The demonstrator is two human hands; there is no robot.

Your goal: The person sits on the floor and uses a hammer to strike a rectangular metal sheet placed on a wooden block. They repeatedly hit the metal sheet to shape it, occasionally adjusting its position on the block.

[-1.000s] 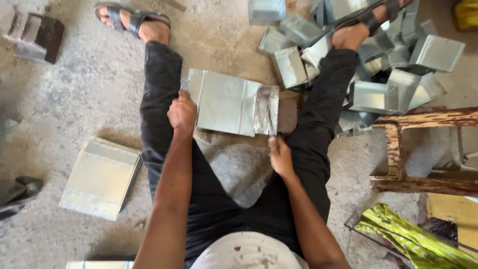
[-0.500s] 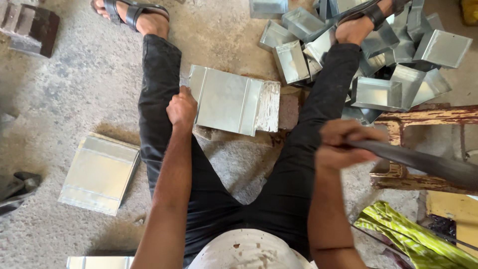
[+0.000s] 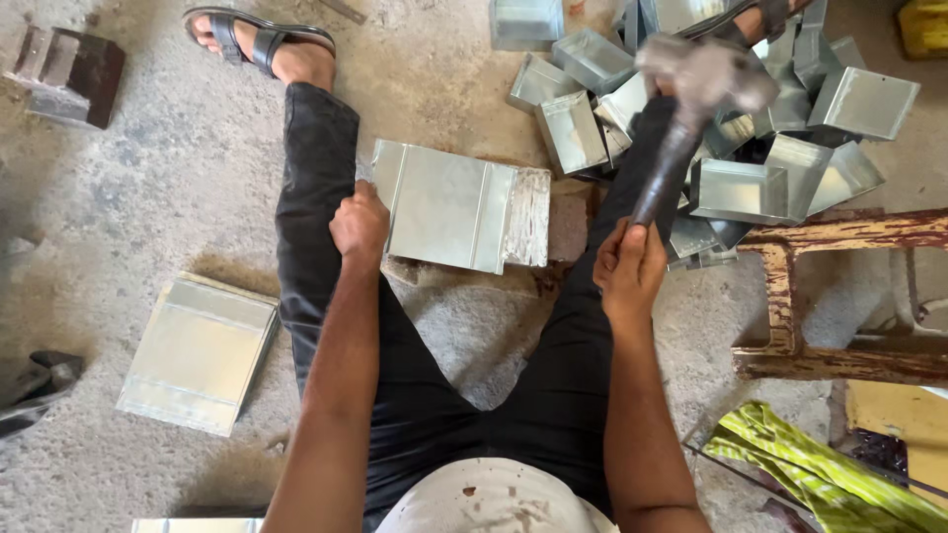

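I sit on the floor with my legs spread. A folded sheet-metal piece (image 3: pixel 449 205) lies between them on a stone block (image 3: pixel 565 225). My left hand (image 3: pixel 359 225) is closed on the sheet's near left edge and presses it down. My right hand (image 3: pixel 628 266) grips the handle of a hammer (image 3: pixel 691 109), raised over my right leg with its blurred head up near the pile of boxes. The sheet's right edge looks rough and beaten.
A pile of several small sheet-metal boxes (image 3: pixel 741 188) lies at the top right. A stack of flat metal sheets (image 3: pixel 197 350) rests on the concrete at left. A worn wooden stool frame (image 3: pixel 839 296) stands at right, a green-striped cloth (image 3: pixel 820 474) below it. A brick (image 3: pixel 64 74) sits top left.
My right hand left the sheet's right edge, took the hammer up from the right side, and now holds it raised with the head pointing away. My left hand stayed on the sheet.
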